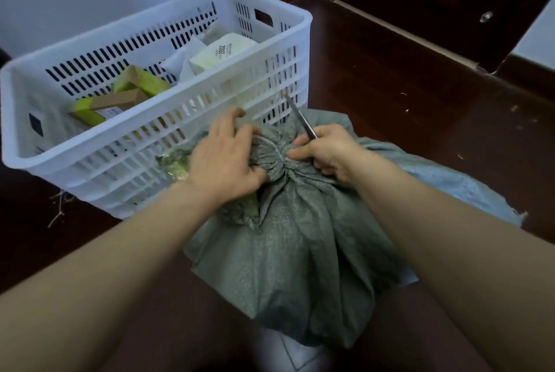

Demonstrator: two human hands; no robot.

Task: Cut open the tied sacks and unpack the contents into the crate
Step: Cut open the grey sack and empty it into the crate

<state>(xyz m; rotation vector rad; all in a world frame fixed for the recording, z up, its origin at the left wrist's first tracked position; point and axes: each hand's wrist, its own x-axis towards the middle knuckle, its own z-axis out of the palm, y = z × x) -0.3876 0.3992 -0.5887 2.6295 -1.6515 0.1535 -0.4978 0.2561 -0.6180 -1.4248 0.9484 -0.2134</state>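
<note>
Steadying grey-green woven sack (300,245): left hand (223,158) grips its neck, exposing white cord tie (271,145). Right hand (327,151) clasps metal scissors (300,116), ready.

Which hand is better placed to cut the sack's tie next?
Right: the right hand holds the scissors beside the tie, while the left hand grips the gathered neck of the sack.

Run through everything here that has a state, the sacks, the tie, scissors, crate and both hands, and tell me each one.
Green sack: full, neck tied.
Tie: wound round the neck, uncut.
Left hand: grips the sack's gathered neck.
Right hand: grips the scissors.
Scissors: blades look closed, off the tie.
Crate: upright, partly filled with boxes.
Pale sack: lying flat, looks empty.
</note>
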